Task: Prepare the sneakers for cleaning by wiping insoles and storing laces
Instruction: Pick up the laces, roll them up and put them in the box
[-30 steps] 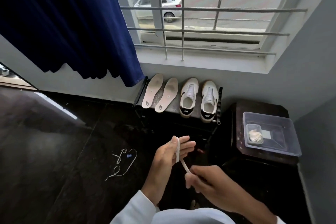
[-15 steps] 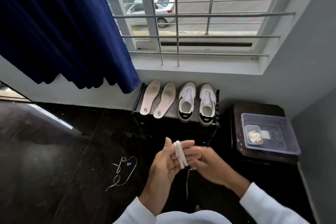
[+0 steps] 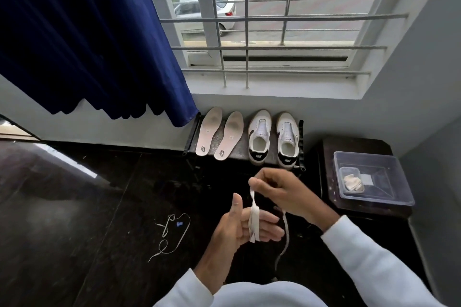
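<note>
A white lace (image 3: 255, 222) is wound in several turns around the fingers of my left hand (image 3: 239, 229), thumb up. My right hand (image 3: 279, 192) pinches the lace's free part above the coil; its tail hangs down at the right. A second lace (image 3: 172, 234) lies loose on the dark floor to the left. Two white sneakers (image 3: 273, 139) and two insoles (image 3: 219, 134) lie side by side on a low black rack (image 3: 192, 137) under the window.
A clear plastic box (image 3: 389, 169) with a small tub holding a cloth (image 3: 353, 182) sits on a dark stool (image 3: 329, 157) at the right. A blue curtain (image 3: 87, 32) hangs at the left. A grey wall closes the right side.
More turns of lace now sit on my left fingers. My right hand has risen from below the left hand to above it, pulling the lace up. The camera has tilted down slightly.
</note>
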The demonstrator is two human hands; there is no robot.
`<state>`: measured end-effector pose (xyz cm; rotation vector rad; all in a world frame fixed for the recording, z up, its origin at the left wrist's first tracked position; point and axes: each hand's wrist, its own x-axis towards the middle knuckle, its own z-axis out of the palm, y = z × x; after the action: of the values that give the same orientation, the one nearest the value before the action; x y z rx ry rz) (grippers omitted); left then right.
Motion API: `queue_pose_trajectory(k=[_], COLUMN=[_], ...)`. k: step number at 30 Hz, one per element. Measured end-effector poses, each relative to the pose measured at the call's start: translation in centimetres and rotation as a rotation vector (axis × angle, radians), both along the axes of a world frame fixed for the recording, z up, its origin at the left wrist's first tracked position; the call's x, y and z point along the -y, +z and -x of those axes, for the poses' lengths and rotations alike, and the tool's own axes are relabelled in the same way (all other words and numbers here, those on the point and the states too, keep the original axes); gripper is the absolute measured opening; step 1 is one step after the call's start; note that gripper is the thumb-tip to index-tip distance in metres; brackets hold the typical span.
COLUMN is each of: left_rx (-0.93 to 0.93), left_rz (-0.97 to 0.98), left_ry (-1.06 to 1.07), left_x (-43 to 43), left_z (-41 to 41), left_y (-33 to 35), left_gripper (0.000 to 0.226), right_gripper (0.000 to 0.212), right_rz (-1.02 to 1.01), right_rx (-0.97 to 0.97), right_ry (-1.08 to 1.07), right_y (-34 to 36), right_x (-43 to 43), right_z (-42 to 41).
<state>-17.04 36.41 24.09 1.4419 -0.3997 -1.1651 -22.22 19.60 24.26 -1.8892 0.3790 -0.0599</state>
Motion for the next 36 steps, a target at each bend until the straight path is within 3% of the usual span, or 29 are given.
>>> queue_pose_trajectory(k=[2, 5, 11, 14, 18, 22, 27, 33, 36], left_rx=[-0.011, 0.027, 0.154, 0.181, 0.134, 0.097, 0.207, 0.252, 0.138], left_rz=[0.051, 0.078, 0.054, -0.004, -0.029, 0.059, 0.082, -0.064, -0.065], left_ry=[0.041, 0.12, 0.155, 0.047, -0.114, 0.007, 0.175, 0.015, -0.084], left_x=[-0.3, -0.6, -1.2, -1.7, -1.6, -1.8, -2.2, -2.7, -2.2], left_z=[-0.4, -1.4, -2.5, -2.0, -1.6, -1.9, -2.6, -2.5, -2.0], left_y=[0.2, 0.2, -1.0, -1.7, -2.1, -1.0, -1.3, -2.7, -2.5], left_gripper=[0.092, 0.093, 0.082, 0.078, 0.102, 0.091, 0.077, 0.072, 0.079], right_gripper=[0.015, 0.024, 0.027, 0.022, 0.023, 0.009, 0.029, 0.025, 0.026], right_rz=[-0.028, -0.014, 0.136, 0.187, 0.152, 0.232, 0.107, 0.041, 0.045], right_rx=[-0.05, -0.089, -0.026, 0.058, 0.014, -0.115, -0.112, 0.085, -0.016], right_ry=[0.075, 0.14, 0.313, 0.193, 0.003, 0.108, 0.143, 0.004, -0.061], right_y=[-2.4, -3.5, 1.1, 3.3, 1.6, -3.1, -3.0, 1.3, 0.1], right_x=[-1.2, -4.7, -5.6, -3.4, -2.3, -4.0, -8.3, -5.5, -3.6], right_z=[0.2, 2.3, 3.7, 1.9, -0.7, -0.2, 3.7, 1.6, -0.7])
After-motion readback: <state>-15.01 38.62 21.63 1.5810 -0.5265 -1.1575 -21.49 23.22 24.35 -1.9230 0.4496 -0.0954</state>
